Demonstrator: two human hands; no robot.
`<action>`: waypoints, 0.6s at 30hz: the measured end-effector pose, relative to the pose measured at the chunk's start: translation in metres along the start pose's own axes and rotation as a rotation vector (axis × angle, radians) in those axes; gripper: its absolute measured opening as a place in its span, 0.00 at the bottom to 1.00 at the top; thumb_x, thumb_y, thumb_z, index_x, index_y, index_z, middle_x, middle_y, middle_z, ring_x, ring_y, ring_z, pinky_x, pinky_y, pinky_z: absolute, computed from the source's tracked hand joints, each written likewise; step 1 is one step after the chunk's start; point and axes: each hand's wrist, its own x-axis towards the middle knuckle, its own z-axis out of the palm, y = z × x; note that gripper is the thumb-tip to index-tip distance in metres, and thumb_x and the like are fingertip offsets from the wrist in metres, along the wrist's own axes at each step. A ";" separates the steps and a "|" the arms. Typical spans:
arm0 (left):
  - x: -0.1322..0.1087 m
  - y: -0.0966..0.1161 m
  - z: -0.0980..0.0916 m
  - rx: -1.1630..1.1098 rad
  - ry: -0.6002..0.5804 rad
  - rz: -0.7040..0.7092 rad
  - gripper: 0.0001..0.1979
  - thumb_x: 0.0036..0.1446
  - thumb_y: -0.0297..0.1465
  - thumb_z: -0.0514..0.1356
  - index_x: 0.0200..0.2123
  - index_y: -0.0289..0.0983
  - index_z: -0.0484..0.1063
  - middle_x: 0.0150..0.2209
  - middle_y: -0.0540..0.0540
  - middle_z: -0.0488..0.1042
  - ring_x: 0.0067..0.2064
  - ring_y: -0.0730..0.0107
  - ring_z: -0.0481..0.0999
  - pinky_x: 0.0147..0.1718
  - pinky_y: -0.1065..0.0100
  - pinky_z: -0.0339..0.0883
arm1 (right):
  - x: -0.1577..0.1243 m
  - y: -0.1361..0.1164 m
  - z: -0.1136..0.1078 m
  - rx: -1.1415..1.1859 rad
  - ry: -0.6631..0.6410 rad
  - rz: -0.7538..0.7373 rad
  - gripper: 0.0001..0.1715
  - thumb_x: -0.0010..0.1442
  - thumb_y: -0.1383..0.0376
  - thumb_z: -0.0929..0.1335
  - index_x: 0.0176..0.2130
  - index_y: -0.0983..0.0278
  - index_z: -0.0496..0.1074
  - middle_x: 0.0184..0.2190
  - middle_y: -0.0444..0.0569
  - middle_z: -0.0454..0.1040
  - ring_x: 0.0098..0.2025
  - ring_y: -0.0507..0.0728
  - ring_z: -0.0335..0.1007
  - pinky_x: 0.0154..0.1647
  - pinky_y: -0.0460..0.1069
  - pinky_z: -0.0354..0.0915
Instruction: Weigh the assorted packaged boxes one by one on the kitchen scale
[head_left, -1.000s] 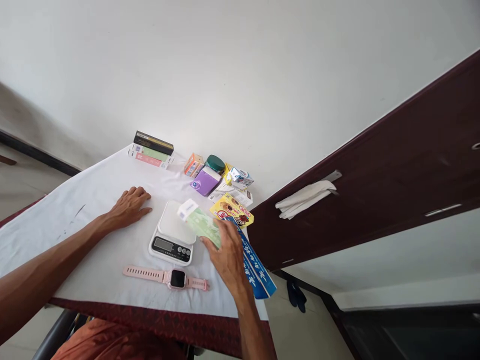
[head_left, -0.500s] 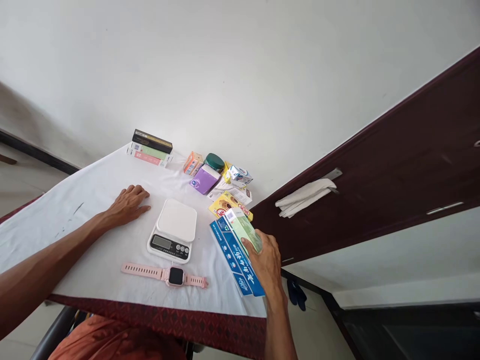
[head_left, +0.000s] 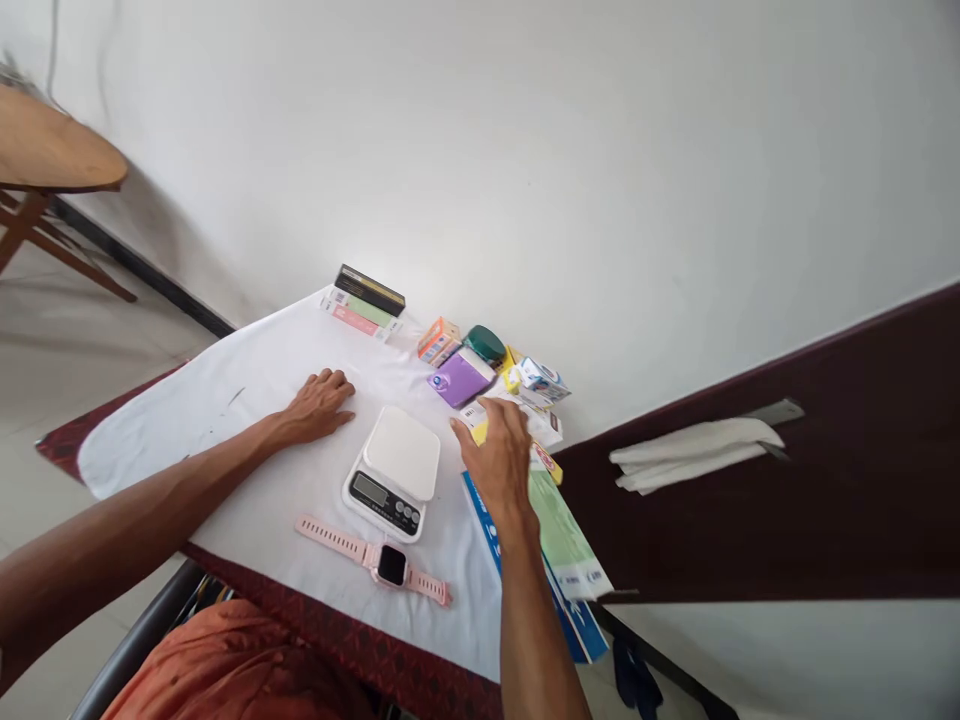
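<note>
Where the yellow box [head_left: 547, 463] lies at the right side of the bench [head_left: 187, 420], partly covered from view, the right hand [head_left: 499, 450] is over it, half open, with the thumb apart from the bent fingers; whether the fingertips touch the box cannot be told. Just beyond it are a white box [head_left: 551, 428], a purple pack [head_left: 461, 378], a blue-and-white box [head_left: 544, 378], a green lid [head_left: 485, 343] and an orange box [head_left: 439, 342], clustered near the wall. Nearer the person, a pale green box [head_left: 562, 535] lies on a blue box [head_left: 577, 625], partly behind the right forearm. Left of that hand stands a white scale [head_left: 394, 470] with nothing on its pan, and just in front of it a pink watch [head_left: 391, 565] lies stretched out. The left hand [head_left: 319, 407] rests on the white cloth, fingers loosely spread, holding nothing. Farther off, near the wall, a black box [head_left: 370, 290] is beside a pink box [head_left: 354, 320].
</note>
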 end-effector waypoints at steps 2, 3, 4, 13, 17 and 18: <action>-0.001 0.002 0.000 0.006 -0.010 -0.012 0.11 0.64 0.34 0.59 0.48 0.38 0.72 0.51 0.38 0.70 0.51 0.52 0.68 0.49 0.54 0.62 | 0.036 -0.026 0.032 0.035 -0.114 -0.068 0.24 0.64 0.59 0.69 0.56 0.65 0.69 0.55 0.61 0.71 0.59 0.68 0.63 0.57 0.62 0.63; -0.001 0.003 0.000 0.009 -0.014 -0.019 0.11 0.63 0.34 0.60 0.48 0.38 0.72 0.51 0.38 0.70 0.51 0.52 0.68 0.49 0.54 0.62 | 0.054 -0.038 0.048 0.034 -0.176 -0.091 0.25 0.63 0.60 0.70 0.57 0.65 0.69 0.55 0.60 0.71 0.60 0.68 0.63 0.57 0.62 0.64; -0.001 0.003 0.000 0.014 -0.017 -0.024 0.11 0.63 0.34 0.60 0.48 0.38 0.71 0.51 0.38 0.70 0.51 0.52 0.68 0.49 0.54 0.62 | 0.070 -0.048 0.064 0.036 -0.212 -0.112 0.26 0.61 0.61 0.71 0.57 0.64 0.68 0.56 0.60 0.70 0.60 0.68 0.63 0.57 0.63 0.64; -0.005 0.010 -0.009 0.080 -0.086 0.017 0.10 0.65 0.35 0.61 0.45 0.35 0.71 0.50 0.37 0.72 0.51 0.54 0.69 0.48 0.56 0.62 | 0.217 -0.081 0.138 -0.013 -0.309 -0.141 0.53 0.52 0.53 0.77 0.67 0.65 0.55 0.68 0.66 0.56 0.69 0.73 0.49 0.62 0.69 0.57; -0.006 0.012 -0.005 0.113 -0.050 0.029 0.10 0.64 0.36 0.62 0.44 0.36 0.71 0.47 0.38 0.73 0.49 0.55 0.69 0.46 0.57 0.62 | 0.274 -0.085 0.151 -0.038 -0.411 -0.133 0.57 0.48 0.47 0.78 0.66 0.65 0.55 0.66 0.68 0.58 0.69 0.74 0.48 0.63 0.69 0.54; -0.005 0.013 -0.003 0.121 -0.042 0.030 0.10 0.64 0.36 0.62 0.44 0.36 0.71 0.47 0.38 0.73 0.49 0.55 0.69 0.45 0.57 0.62 | 0.284 -0.087 0.155 -0.041 -0.447 -0.132 0.58 0.46 0.47 0.78 0.65 0.65 0.56 0.66 0.68 0.59 0.69 0.74 0.49 0.63 0.69 0.54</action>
